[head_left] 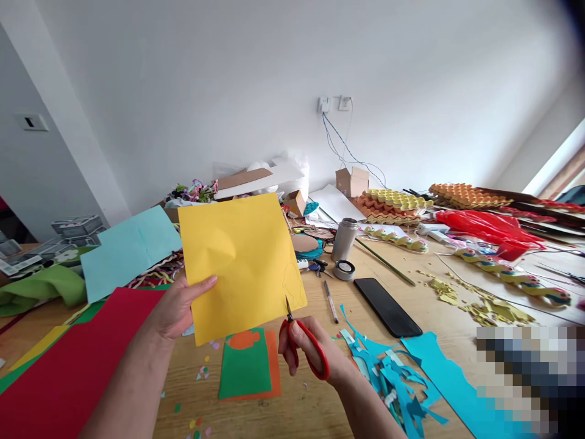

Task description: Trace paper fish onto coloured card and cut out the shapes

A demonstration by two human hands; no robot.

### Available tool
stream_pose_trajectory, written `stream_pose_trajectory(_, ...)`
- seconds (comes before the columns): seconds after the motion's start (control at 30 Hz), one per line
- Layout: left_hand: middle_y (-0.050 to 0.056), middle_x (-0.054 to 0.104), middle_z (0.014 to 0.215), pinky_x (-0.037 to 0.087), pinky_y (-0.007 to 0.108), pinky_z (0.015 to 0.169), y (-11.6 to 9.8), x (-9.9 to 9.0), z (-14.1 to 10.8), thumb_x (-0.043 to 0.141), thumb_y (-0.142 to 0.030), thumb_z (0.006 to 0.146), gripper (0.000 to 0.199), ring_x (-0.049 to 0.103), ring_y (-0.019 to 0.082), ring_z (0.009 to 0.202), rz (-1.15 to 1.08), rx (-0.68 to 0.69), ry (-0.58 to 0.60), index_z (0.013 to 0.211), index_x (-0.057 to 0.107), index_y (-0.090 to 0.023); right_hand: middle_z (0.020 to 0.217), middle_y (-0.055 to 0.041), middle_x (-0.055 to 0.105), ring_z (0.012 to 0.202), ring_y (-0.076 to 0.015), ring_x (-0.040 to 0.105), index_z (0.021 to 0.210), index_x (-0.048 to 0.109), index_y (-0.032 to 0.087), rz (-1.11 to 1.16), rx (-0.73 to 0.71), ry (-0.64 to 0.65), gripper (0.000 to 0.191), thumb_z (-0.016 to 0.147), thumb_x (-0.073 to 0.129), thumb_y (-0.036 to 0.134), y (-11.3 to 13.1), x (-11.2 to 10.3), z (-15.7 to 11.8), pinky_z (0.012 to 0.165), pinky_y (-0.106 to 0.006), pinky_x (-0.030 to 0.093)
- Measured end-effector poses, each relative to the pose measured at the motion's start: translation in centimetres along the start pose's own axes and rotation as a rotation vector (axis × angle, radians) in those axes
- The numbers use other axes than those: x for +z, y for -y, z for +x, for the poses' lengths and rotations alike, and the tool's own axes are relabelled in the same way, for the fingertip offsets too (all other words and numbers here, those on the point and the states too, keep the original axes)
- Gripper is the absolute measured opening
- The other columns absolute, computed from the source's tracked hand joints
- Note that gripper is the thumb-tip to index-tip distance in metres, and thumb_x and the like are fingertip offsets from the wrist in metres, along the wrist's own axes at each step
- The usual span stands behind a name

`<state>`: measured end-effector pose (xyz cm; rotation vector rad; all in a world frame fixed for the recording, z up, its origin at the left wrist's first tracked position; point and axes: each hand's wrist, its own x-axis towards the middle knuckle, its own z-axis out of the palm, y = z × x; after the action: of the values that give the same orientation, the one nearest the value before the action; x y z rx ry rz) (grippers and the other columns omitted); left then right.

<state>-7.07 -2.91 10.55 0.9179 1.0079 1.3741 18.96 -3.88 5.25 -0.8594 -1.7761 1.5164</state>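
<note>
A large yellow sheet is held up by my left hand, which pinches its lower left edge with the thumb in front. Faint pencil outlines show at the sheet's lower right corner. My right hand has its fingers through the handles of red scissors. The scissors' dark blades point up at the sheet's bottom edge, just left of the drawn outline. Below the sheet, a green paper piece lies on an orange one, with an orange cut shape on top.
Red paper and light blue paper lie at the left. Blue scraps, a black phone, a pen and a metal flask are at the right. Egg trays and a small cardboard box stand behind.
</note>
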Motion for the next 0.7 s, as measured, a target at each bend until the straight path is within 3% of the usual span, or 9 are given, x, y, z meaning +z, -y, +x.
stream_pose_trajectory(0.17,0.014,0.070,0.112,0.057,0.045,0.084,0.1,-0.1,0.1,0.083,-0.031,0.062,0.064,0.065,0.037,0.103,0.023,-0.005,-0.008,0.122,0.063,-0.019,0.039,0.0027,0.049,0.035,-0.0077,0.040,0.061,0.057,0.016,0.018,0.057,-0.065,0.062,0.083,0.041,0.072,-0.9,0.2,0.3,0.046,-0.022,0.034)
stream_pose_trajectory(0.37,0.015,0.070,0.111,0.055,0.048,0.086,0.0,0.0,0.2,0.084,-0.033,0.061,0.063,0.065,0.038,0.102,0.056,-0.006,-0.003,0.119,0.064,-0.017,0.037,0.0032,0.048,0.032,-0.0079,0.041,0.059,0.055,0.016,0.038,0.136,-0.092,0.059,0.078,0.050,0.071,-1.3,0.3,0.7,0.040,-0.021,0.028)
stream_pose_trajectory(0.7,0.012,0.071,0.111,0.052,0.045,0.094,0.2,-0.1,0.3,0.082,-0.030,0.063,0.050,0.065,0.035,0.104,0.027,-0.009,0.016,0.110,0.069,-0.018,0.042,0.0016,0.051,0.039,-0.0092,0.044,0.064,0.060,0.016,0.024,0.032,-0.013,0.061,0.088,0.037,0.067,-0.4,0.0,0.1,0.053,-0.024,0.040)
